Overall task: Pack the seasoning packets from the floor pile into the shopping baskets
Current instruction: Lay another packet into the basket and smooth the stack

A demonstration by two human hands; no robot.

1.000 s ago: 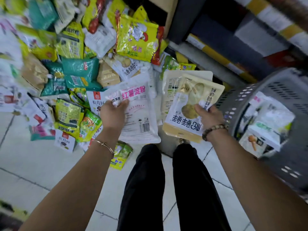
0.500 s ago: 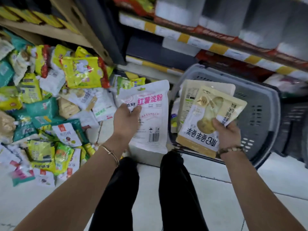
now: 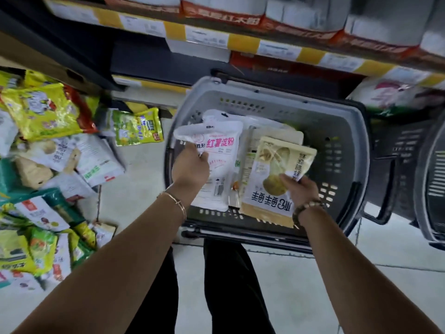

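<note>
My left hand [image 3: 190, 165] grips a white packet with pink lettering [image 3: 222, 153] by its upper left corner. My right hand [image 3: 299, 190] holds cream-coloured packets [image 3: 269, 186], a second one fanned out behind the front one. Both hands hover over the grey shopping basket [image 3: 337, 121] in front of my legs. White packets lie inside the basket under the held ones. The floor pile of seasoning packets [image 3: 48, 165], yellow, green and white, spreads across the left side.
Store shelves with yellow and white price strips [image 3: 240, 42] run along the top. A second dark basket [image 3: 431, 179] stands at the right edge. Pale tiled floor [image 3: 385, 256] lies around my legs. A cardboard box [image 3: 60, 73] sits behind the pile.
The view swung right from the pile to the basket. Both hands carried their packets rightward and now hold them over the basket's inside.
</note>
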